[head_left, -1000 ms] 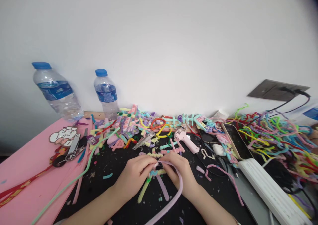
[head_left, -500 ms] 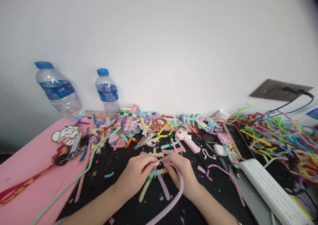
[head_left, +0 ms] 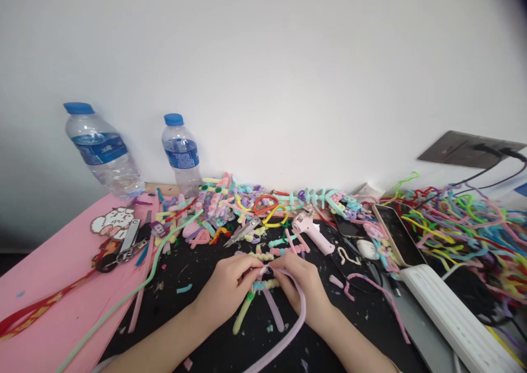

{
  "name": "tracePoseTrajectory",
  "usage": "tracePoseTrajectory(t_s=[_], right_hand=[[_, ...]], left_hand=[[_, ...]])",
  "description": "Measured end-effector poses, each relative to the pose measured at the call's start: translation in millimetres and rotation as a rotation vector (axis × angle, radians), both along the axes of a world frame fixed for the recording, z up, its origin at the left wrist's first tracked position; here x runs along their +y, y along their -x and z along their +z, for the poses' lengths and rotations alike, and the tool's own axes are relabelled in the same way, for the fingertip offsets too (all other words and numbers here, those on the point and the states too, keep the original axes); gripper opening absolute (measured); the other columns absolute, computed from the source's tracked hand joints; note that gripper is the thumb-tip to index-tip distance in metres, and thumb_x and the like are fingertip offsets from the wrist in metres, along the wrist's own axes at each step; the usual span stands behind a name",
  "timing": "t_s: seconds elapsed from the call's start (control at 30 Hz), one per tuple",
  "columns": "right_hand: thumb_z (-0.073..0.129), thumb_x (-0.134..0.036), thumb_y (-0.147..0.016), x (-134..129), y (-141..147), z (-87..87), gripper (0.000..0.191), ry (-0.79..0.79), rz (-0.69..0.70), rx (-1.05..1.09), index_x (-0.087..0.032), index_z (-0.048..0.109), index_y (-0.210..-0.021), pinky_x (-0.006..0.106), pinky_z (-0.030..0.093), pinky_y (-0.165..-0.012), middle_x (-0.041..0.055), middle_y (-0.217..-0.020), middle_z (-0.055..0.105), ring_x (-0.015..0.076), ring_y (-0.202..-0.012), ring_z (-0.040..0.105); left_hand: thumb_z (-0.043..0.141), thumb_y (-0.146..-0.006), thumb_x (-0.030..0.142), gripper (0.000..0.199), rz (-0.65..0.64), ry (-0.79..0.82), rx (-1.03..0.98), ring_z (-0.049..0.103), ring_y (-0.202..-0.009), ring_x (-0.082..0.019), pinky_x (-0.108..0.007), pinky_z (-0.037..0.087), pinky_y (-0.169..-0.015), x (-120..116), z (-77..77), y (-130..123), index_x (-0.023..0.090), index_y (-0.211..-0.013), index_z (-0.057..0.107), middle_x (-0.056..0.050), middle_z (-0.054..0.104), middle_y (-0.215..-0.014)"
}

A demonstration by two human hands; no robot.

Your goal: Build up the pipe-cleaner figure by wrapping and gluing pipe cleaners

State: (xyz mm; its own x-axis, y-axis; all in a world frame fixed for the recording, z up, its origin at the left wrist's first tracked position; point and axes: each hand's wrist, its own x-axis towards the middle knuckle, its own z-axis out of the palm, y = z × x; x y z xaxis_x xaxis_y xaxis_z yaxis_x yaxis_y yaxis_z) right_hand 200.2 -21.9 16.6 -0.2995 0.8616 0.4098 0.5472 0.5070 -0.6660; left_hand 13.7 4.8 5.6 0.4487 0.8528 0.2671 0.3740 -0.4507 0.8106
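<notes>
My left hand [head_left: 224, 282] and my right hand [head_left: 307, 288] meet above the black work surface, thumbs and fingertips pinched together. Between them is one end of a long lilac pipe cleaner [head_left: 300, 313], which loops over my right fingers and trails toward the bottom edge. Just under my fingertips lies a twisted multicoloured pipe-cleaner piece [head_left: 263, 286]. A yellow-green strand [head_left: 242, 313] and a short lilac strand [head_left: 274, 311] stick out from it toward me. My fingers partly hide the spot where the pieces meet.
Beyond my hands lie a pink glue gun [head_left: 315, 234], snips [head_left: 244, 231] and finished pipe-cleaner shapes [head_left: 220, 202]. Two water bottles [head_left: 181, 153] stand at the wall. At right are a phone [head_left: 397, 234], a white power strip [head_left: 453, 318] and tangled pipe cleaners [head_left: 465, 224]; at left, a pink sheet [head_left: 53, 274].
The whole view has shifted slightly, so things appear a little farther right. Both hands keep their pinch on the lilac pipe cleaner, almost unmoved.
</notes>
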Motion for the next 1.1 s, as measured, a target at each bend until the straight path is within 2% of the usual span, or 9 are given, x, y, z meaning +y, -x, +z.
tracePoseTrajectory(t_s=[0.3,0.6,0.8,1.1], right_hand=[[0.048,-0.014,-0.091,0.4,-0.1,0.5,0.016,-0.004,-0.008,-0.017,-0.017,0.062,-0.087,0.023,0.046,-0.061,0.0041,-0.074,0.061,0.0141,-0.065,0.058],[0.047,-0.014,-0.09,0.6,-0.6,-0.6,0.016,0.008,-0.008,-0.026,-0.018,0.062,-0.089,0.025,0.048,-0.063,0.0043,-0.075,0.063,0.0158,-0.068,0.061],[0.048,-0.014,-0.089,0.1,0.4,0.5,0.015,-0.006,-0.004,-0.021,-0.019,0.061,-0.091,0.025,0.049,-0.063,0.0047,-0.078,0.064,0.0161,-0.067,0.063],[0.046,-0.015,-0.09,-5.2,5.2,-4.5,0.013,0.009,0.035,-0.036,-0.02,0.058,-0.09,0.024,0.048,-0.061,0.0045,-0.077,0.06,0.0155,-0.067,0.06]], left_hand=[[0.052,-0.088,0.015,0.017,0.001,-0.004,-0.004,0.062,-0.069,-0.012,-0.019,0.046,-0.064,1.8,-2.5,-0.7,0.02,-0.085,0.068,0.0,0.068,-0.079],[0.054,-0.087,0.012,0.016,0.018,-0.045,-0.018,0.06,-0.066,-0.013,-0.021,0.046,-0.066,-0.8,2.4,-1.8,0.019,-0.083,0.067,-0.001,0.068,-0.077],[0.055,-0.085,0.01,0.015,0.048,-0.059,-0.006,0.053,-0.058,-0.01,-0.02,0.041,-0.06,-3.4,4.6,-3.5,0.017,-0.077,0.066,0.001,0.063,-0.069],[0.05,-0.083,0.01,0.018,0.055,-0.069,0.028,0.045,-0.053,-0.009,-0.02,0.034,-0.053,-7.1,2.4,-5.6,0.016,-0.066,0.053,0.003,0.051,-0.061]])
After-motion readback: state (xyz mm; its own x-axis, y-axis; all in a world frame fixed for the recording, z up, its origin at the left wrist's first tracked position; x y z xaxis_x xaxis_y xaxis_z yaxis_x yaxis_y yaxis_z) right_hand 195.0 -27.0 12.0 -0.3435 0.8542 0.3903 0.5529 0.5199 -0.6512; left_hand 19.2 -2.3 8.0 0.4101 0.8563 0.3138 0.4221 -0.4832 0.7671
